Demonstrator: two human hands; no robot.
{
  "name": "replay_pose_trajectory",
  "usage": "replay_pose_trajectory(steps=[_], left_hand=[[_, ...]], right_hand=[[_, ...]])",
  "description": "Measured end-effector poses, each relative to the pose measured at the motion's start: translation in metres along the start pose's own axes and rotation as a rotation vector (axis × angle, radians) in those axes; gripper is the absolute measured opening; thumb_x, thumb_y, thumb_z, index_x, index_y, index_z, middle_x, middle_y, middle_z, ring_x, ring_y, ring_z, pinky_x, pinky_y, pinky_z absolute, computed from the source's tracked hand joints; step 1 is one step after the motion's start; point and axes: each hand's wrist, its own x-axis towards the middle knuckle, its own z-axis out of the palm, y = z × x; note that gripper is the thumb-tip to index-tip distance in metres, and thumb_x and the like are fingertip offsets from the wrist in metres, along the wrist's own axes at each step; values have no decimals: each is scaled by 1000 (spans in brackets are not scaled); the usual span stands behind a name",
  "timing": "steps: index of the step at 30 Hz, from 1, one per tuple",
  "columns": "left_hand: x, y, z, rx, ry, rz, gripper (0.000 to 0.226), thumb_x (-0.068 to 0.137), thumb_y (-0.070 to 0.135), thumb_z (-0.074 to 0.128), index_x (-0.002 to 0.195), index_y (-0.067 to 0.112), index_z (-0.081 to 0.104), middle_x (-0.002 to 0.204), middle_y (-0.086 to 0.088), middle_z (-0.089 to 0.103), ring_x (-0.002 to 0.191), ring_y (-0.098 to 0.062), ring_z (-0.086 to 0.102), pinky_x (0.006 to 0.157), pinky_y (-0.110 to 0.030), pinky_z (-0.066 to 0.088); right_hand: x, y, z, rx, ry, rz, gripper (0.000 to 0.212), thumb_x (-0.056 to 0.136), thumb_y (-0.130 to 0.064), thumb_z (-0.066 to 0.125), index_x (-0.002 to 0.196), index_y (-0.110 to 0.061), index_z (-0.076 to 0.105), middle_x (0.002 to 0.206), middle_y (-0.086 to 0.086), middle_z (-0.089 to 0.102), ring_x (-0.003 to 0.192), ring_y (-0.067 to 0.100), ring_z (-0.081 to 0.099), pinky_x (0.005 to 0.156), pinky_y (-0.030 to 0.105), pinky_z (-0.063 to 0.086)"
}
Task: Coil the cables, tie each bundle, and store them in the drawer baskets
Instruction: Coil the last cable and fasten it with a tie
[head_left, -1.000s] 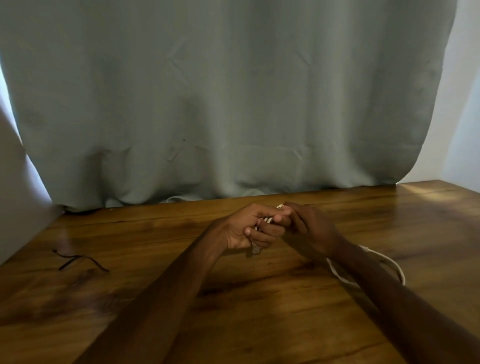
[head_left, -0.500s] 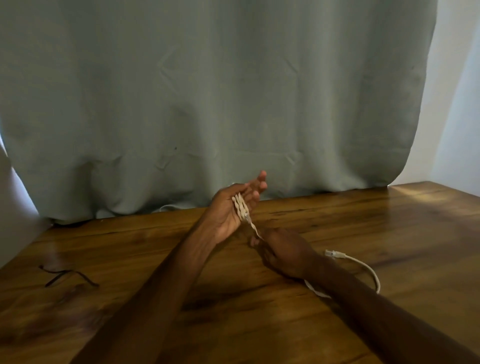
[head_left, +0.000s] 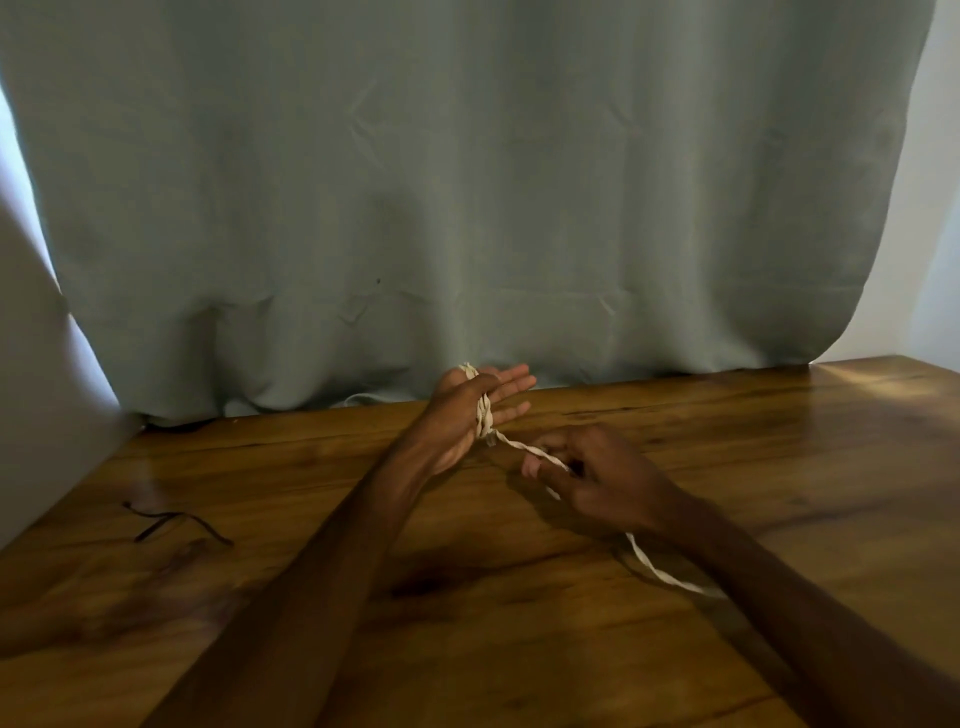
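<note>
A white cable (head_left: 519, 447) is wound in several turns around my left hand (head_left: 470, 410), which is raised with fingers stretched out over the wooden table (head_left: 779, 467). The wraps cross the palm between thumb and fingers. From there the cable runs taut to my right hand (head_left: 592, 478), which pinches it just to the right and lower. The loose end of the cable trails under my right forearm and lies on the table. No drawer or basket is in view.
A thin black tie strip (head_left: 171, 522) lies on the table at the left. A grey-green curtain (head_left: 467, 208) hangs along the table's back edge. A pale wall panel stands at the far left.
My hands, clasped together a second ago, have come apart. The left hand has opened with the coil on it. The right hand has drawn the cable down and to the right, and less loose cable lies on the table.
</note>
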Motion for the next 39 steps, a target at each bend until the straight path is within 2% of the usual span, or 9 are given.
replay_pose_trajectory(steps=[7, 11, 15, 17, 20, 26, 30, 34, 39], left_hand=[[1, -10, -3, 483, 43, 81, 29, 110, 13, 38, 138, 17, 30, 138, -5, 61, 128, -18, 58, 107, -41, 48], [-1, -14, -10, 794, 74, 186, 33, 104, 27, 38, 115, 53, 53, 118, -6, 64, 100, -26, 63, 92, -49, 54], [-13, -12, -2, 1030, 40, 216, 21, 109, 11, 38, 121, 3, 53, 119, -4, 67, 102, -15, 66, 82, -4, 46], [-13, -12, -4, 1095, -22, 197, 27, 109, 22, 42, 114, 0, 57, 84, -5, 74, 78, -19, 71, 80, -26, 54], [-14, -5, -5, 933, -187, 4, 42, 104, 39, 46, 92, 2, 60, 52, 3, 57, 44, -15, 48, 50, -32, 42], [-20, 8, -10, 793, -287, -83, 41, 96, 36, 67, 59, 22, 58, 52, 3, 41, 42, -10, 34, 42, -23, 25], [-15, 20, -22, 352, -205, -40, 41, 96, 30, 65, 60, 25, 46, 51, 8, 29, 37, -7, 21, 38, -19, 14], [-6, 29, -32, -81, -80, 30, 41, 100, 28, 55, 62, 25, 40, 45, 12, 29, 32, -3, 22, 31, -19, 23], [-5, 31, -42, -326, 132, 56, 45, 103, 27, 51, 59, 24, 41, 40, 11, 27, 28, -3, 20, 28, -18, 20]], right_hand=[[-9, -4, -1, 376, -89, 109, 19, 94, 0, 60, 100, -16, 67, 85, 8, 76, 82, 24, 74, 84, 49, 59], [-11, -7, 2, 470, -165, 131, 24, 92, 6, 60, 109, -11, 62, 89, 13, 74, 86, 30, 74, 78, 42, 61], [-9, -8, 2, 417, -139, 123, 24, 91, 7, 60, 107, -11, 62, 87, 11, 74, 86, 29, 73, 78, 41, 61], [-9, -6, -1, 440, -85, 143, 20, 95, 6, 58, 104, -12, 63, 86, 9, 76, 85, 25, 75, 82, 44, 61], [-8, 4, -3, 367, 20, 135, 16, 100, -3, 58, 101, -17, 66, 87, 5, 78, 83, 19, 76, 82, 46, 62], [-3, 31, -17, 124, 38, 8, 20, 83, -27, 85, 100, -29, 75, 96, -12, 77, 92, 6, 73, 85, 40, 59], [-1, 45, -17, 4, -23, -58, 34, 83, -30, 83, 115, -34, 75, 121, -20, 72, 114, -2, 65, 98, 33, 56], [5, 49, -15, 84, 208, -133, 39, 91, 4, 69, 124, -16, 70, 122, -6, 72, 113, 0, 66, 96, 24, 56], [5, 56, -17, -125, 427, -240, 44, 91, -8, 75, 133, -14, 63, 137, 2, 63, 125, 2, 56, 107, 19, 43]])
